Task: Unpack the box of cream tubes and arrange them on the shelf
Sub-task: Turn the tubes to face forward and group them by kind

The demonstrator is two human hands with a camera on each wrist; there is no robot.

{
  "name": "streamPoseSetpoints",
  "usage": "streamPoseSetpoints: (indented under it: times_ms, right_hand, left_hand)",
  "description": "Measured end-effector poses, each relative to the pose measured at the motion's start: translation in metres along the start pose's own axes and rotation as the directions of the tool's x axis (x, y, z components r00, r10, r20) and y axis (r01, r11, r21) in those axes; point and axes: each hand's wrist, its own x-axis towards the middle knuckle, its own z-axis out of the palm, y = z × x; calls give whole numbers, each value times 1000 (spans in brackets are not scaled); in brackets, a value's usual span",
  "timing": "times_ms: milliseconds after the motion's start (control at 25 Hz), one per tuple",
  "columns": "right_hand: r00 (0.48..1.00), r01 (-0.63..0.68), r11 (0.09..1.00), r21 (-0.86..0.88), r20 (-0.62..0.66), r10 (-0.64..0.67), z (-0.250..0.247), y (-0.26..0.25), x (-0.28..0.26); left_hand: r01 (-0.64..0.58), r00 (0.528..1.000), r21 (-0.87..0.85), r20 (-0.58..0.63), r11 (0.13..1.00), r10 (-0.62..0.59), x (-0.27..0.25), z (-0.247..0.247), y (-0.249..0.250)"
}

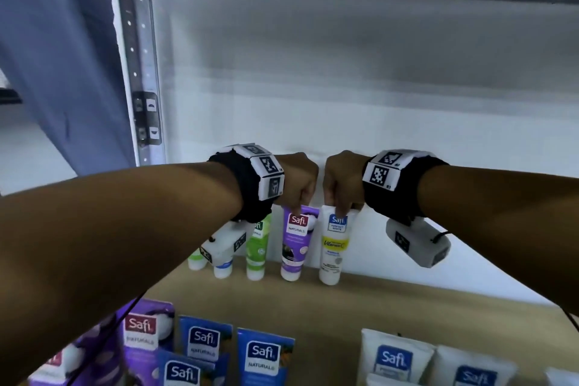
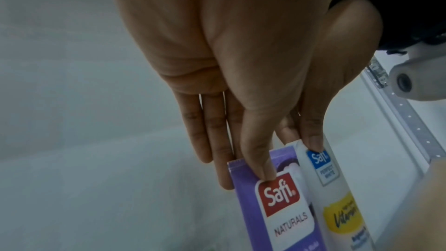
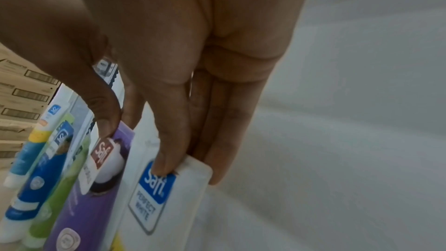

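Note:
A purple Safi Naturals tube (image 1: 294,247) and a white Safi Perfect White tube (image 1: 333,247) stand cap-down side by side at the back of the wooden shelf (image 1: 391,301), leaning on the white back wall. My left hand (image 1: 294,208) pinches the purple tube's (image 2: 289,226) crimped top, thumb in front and straight fingers behind. The white tube's (image 3: 154,207) top is pinched the same way by my right hand (image 1: 340,208). The two hands nearly touch. Left of the purple tube a green tube (image 1: 258,247) and other tubes stand in the same row, partly hidden by my left wrist camera.
Along the shelf's front edge are purple packs (image 1: 141,332), blue tubes (image 1: 263,354) and white tubes (image 1: 394,360). A metal shelf post (image 1: 141,72) rises at the left, and another shelf board runs overhead. Bare shelf lies right of the white tube. Stacked cardboard cartons (image 3: 24,93) show beyond the row.

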Motion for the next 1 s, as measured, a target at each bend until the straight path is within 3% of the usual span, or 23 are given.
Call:
streamPoseSetpoints:
  times_ms: [360,600,800,1000]
  right_hand:
    - [974,-5,998,-60,-228,-9,-74,-31,-102]
    - [943,-37,999,-32,-333,24,-100,-63,-180]
    - [927,-44,999,9,-372,44,-100,-86,-242]
    - [919,-72,997,21,-387,75,-81,-96,-288]
  left_hand:
    - [103,979,-32,-174,994,-107,-78,-97,22]
    - [112,960,38,-263,993,-98,-143,-148,53]
    - [140,944,7,-303,990,-131,-188,-162,89]
    - [125,951,-47,-279,991,-133,-213,-146,119]
